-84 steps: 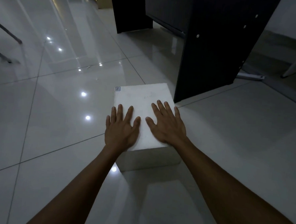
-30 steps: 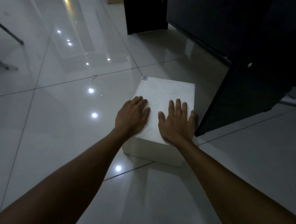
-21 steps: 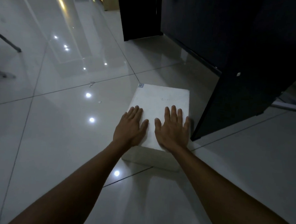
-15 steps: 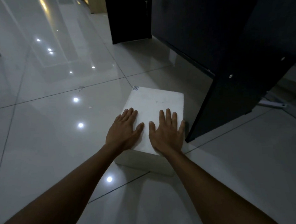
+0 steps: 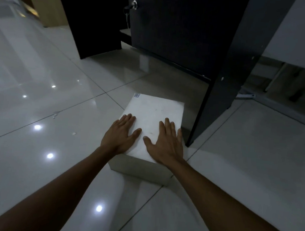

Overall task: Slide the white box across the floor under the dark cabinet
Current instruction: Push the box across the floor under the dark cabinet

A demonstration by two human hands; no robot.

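The white box (image 5: 154, 119) is pressed flat under the left hand (image 5: 119, 134) and right hand (image 5: 166, 144), fingers spread apart, just beside the dark cabinet (image 5: 196, 34) side panel, which its corner may catch.

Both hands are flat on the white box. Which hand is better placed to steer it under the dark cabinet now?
Likely the left hand. The opening lies ahead and to the right, and the dark cabinet panel stands close beside the right hand. Pushing from the white box's left side avoids that panel.
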